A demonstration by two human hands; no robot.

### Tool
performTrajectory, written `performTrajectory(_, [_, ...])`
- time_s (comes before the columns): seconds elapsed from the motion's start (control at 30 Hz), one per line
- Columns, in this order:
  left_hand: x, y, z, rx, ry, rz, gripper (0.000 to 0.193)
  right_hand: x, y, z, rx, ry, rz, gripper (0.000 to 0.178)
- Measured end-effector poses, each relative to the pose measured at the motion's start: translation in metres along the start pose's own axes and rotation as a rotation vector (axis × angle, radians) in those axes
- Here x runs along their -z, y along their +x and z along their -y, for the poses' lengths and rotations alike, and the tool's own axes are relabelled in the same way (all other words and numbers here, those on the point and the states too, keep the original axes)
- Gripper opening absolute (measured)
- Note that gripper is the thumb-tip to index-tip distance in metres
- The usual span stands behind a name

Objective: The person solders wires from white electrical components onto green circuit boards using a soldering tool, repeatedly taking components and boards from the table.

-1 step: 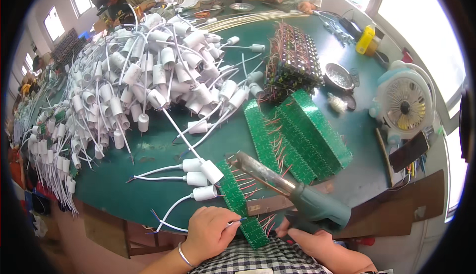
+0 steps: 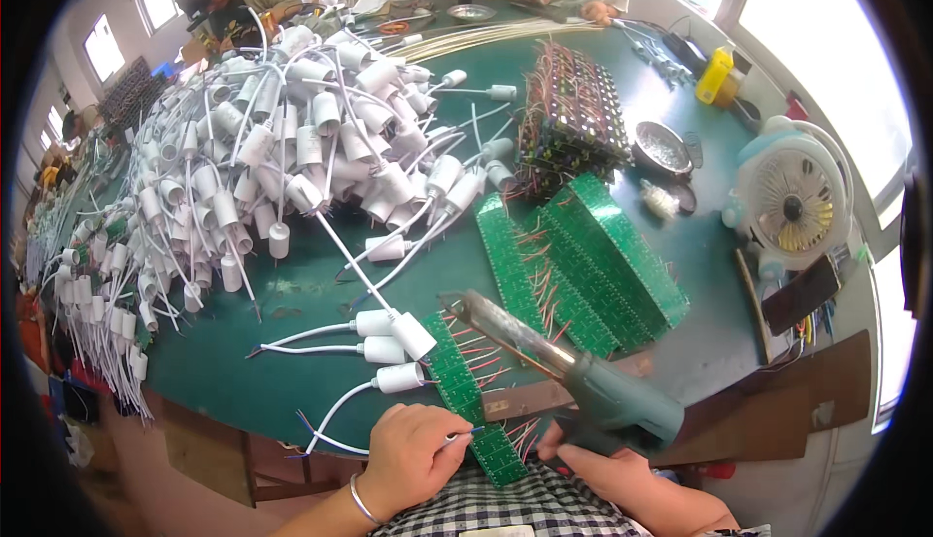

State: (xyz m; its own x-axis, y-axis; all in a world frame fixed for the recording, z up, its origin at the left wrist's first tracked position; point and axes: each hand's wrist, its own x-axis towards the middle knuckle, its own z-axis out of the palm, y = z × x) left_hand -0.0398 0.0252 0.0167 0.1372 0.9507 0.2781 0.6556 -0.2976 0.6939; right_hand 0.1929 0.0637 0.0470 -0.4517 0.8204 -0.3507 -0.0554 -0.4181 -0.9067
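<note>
My left hand (image 2: 418,454) is closed in a pinch on the end of a white cable (image 2: 335,440). A blue wire end sticks out past my fingers over the narrow green circuit board strip (image 2: 457,377). White lamp sockets (image 2: 400,378) lie along that strip's left side. My right hand (image 2: 593,459) is wrapped round the handle of a dark green soldering gun (image 2: 622,401). Its metal barrel points up and to the left, above the strip, with the tip well away from the blue wire. Red and white wires stick out from the strip's right edge.
A big heap of white lamp sockets (image 2: 321,119) covers the left of the table. Further right are more green circuit boards (image 2: 612,265), a stack of wired boards (image 2: 573,109), a metal dish (image 2: 663,146), a yellow bottle (image 2: 715,75) and a fan (image 2: 792,202). Two people work across the table.
The soldering gun has shifted very slightly to the left. My left hand and the wire stay in place.
</note>
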Motion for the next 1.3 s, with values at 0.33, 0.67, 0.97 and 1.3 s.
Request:
performTrajectory(0.33, [0.001, 0.009, -0.015, 0.081, -0.362, 0.007, 0.009, -0.020, 0.008, -0.010, 0.107, -0.091, -0.024, 0.032])
performTrajectory(0.67, [-0.005, 0.011, -0.027, 0.096, -0.412, 0.091, 0.013, -0.022, 0.007, -0.021, 0.168, -0.164, -0.052, 0.026])
performTrajectory(0.97, [-0.006, 0.008, -0.027, 0.004, -0.164, 0.126, 0.018, -0.014, 0.011, -0.026, 0.346, -0.512, -0.045, 0.020])
performTrajectory(1.3, [-0.011, 0.006, -0.029, 0.119, -0.302, 0.147, 0.009, -0.019, 0.003, -0.033, 0.264, -0.368, -0.092, 0.024])
